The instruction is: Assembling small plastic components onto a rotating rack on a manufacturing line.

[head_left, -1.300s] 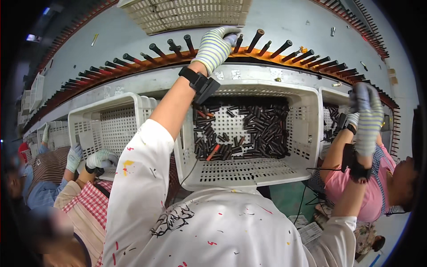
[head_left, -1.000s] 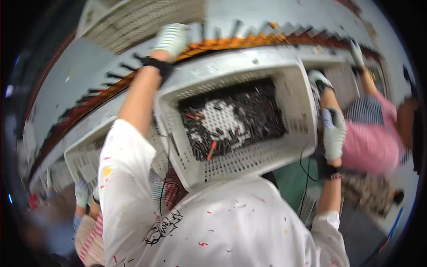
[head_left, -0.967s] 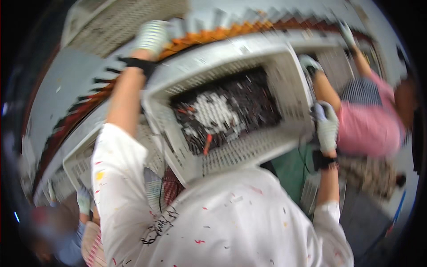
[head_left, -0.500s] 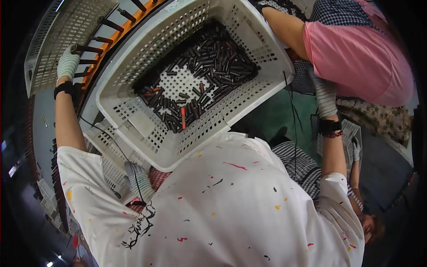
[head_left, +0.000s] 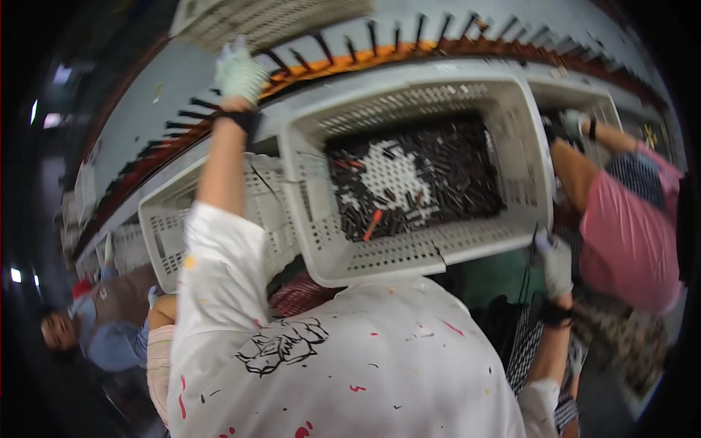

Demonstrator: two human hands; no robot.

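My left hand (head_left: pixel 242 73), in a pale knitted glove, reaches to the far side beside a row of dark rods (head_left: pixel 323 48) standing along an orange rail (head_left: pixel 314 69). Blur smears its fingers, so whether it holds a rod is unclear. In front of me a large light-grey perforated crate (head_left: pixel 423 257) contains many short dark tubes (head_left: pixel 456 171), with a few orange pieces (head_left: pixel 372 225) among them. My right hand (head_left: pixel 556 266), gloved too, is at the crate's near right corner. Its fingers point up towards the rim, and motion blur hides their grip.
Another grey crate (head_left: pixel 164 252) stands to the left, and a perforated basket (head_left: pixel 277 25) lies beyond the rail. On the right a co-worker in a pink top (head_left: pixel 631 233) reaches a gloved hand (head_left: pixel 575 123) towards another crate. A second person (head_left: pixel 109 328) is at the lower left.
My view has turned, so the crate and rail now run more level across it. My left hand appears further right, and my right hand lower, beside the crate corner.
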